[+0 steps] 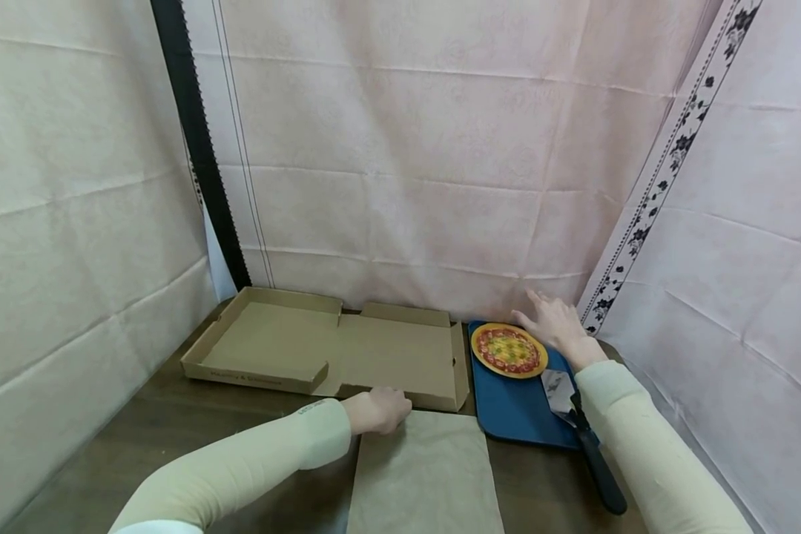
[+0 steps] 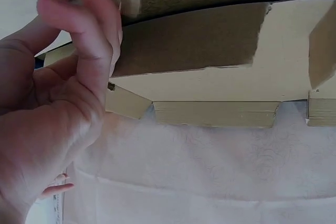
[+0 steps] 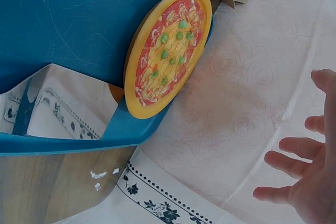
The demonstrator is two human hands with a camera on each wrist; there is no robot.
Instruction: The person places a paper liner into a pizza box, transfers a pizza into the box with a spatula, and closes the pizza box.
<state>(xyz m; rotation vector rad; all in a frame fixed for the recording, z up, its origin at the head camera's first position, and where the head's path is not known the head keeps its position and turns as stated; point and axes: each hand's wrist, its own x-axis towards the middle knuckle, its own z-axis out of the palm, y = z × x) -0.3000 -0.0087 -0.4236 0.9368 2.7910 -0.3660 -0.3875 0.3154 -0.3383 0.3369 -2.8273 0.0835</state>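
Note:
My left hand point(image 1: 380, 410) is at the upper left corner of a flat brown paper bag point(image 1: 434, 475), fingers curled. In the left wrist view its thumb and fingers seem to pinch the bag's edge point(image 2: 128, 2), though the contact is partly hidden. My right hand point(image 1: 554, 325), fingers spread, is beyond the right side of a blue tray point(image 1: 510, 408). It holds nothing in the right wrist view. On the tray lies a round pizza point(image 1: 509, 350) with a yellow rim. The metal blade of a black-handled pizza server point(image 1: 561, 389) rests beside the pizza.
An unfolded cardboard pizza box point(image 1: 400, 352) lies left of the tray, behind the bag. Pale cloth point(image 1: 387, 148) hangs around the wooden table point(image 1: 193, 415) on three sides. The server's handle point(image 1: 601, 475) sticks out past the tray's near edge.

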